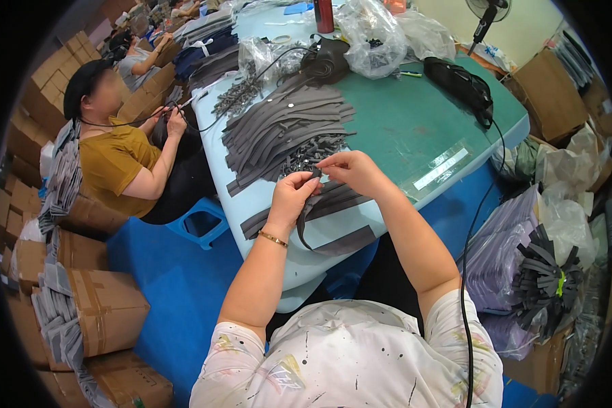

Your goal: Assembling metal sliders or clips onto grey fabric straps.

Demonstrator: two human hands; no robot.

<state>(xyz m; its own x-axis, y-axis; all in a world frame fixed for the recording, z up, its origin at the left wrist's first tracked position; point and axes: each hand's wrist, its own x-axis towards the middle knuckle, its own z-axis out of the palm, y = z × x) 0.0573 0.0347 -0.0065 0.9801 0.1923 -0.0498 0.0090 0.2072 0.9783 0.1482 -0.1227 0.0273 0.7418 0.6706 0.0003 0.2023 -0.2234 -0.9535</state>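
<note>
Close to the near edge of the table, my left hand [291,198] is closed around a dark grey fabric strip [303,232], whose free end hangs down below the fingers. My right hand [355,171] meets it at the strip's upper end, thumb and fingers pinched together; whatever lies between them is too small to make out. Just beyond both hands is a heap of small dark pieces with shiny bits [311,149]. A wide pile of long grey strips [268,129] spreads behind that. More strips [347,242] lie flat by the table edge under my wrists.
A co-worker in a mustard shirt [119,153] sits at the left, handling a dark piece and a cable. Plastic bags [370,41], a black pouch [459,88] and a red flask [324,16] stand farther back. Cardboard boxes [109,309] and purple bundles [500,251] flank me.
</note>
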